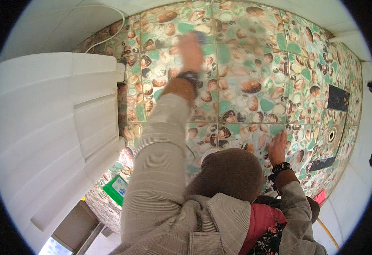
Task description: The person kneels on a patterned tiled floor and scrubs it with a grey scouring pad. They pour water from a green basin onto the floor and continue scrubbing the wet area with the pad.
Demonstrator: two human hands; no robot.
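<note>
My left hand (191, 53) is stretched far forward over the pebble-patterned tiled floor (251, 68). It is smeared by motion. At its fingertips shows a small dark bluish thing (200, 37), too blurred to name, which the hand seems to hold against the tiles. My right hand (278, 148) lies on the floor nearer to me, beside my bent brown-clad knee (230, 172). Its fingers are stretched out and it holds nothing. Both wrists wear dark bands below grey striped sleeves.
A large white ribbed unit (45, 119) stands at the left, with a green container (116, 190) near its base. A white hose (120, 25) curves behind it. At the right are a round drain (331, 135), two dark strips (338, 98) and pink bristles (320, 196). White walls enclose the floor.
</note>
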